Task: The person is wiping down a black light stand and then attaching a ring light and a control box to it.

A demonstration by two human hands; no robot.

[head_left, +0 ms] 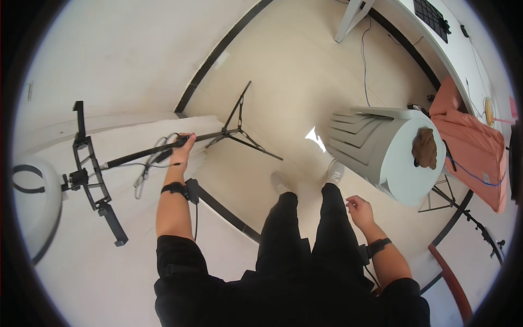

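Note:
On the left, my left hand (184, 150) is closed round the black pole of a tripod light stand (136, 157). A grey cable with a small black inline control (163, 156) hangs in loops by that hand. The stand's spread legs (239, 131) are on the floor beyond the hand. At its upper end are black phone-holder clamps (90, 174) and a white ring light (52, 204), partly cut off by the picture's rim. My right hand (360, 211) hangs beside my right leg, fingers loosely bent and apart, with nothing in it.
Right of my feet stands a pale green plastic drawer cabinet (357, 147) with a crumpled brown cloth (425, 147) on top. Beyond it are an orange-pink cloth-covered piece (468, 152), another black stand (482, 231) and a white desk (455, 41). A cable (364, 65) trails across the floor.

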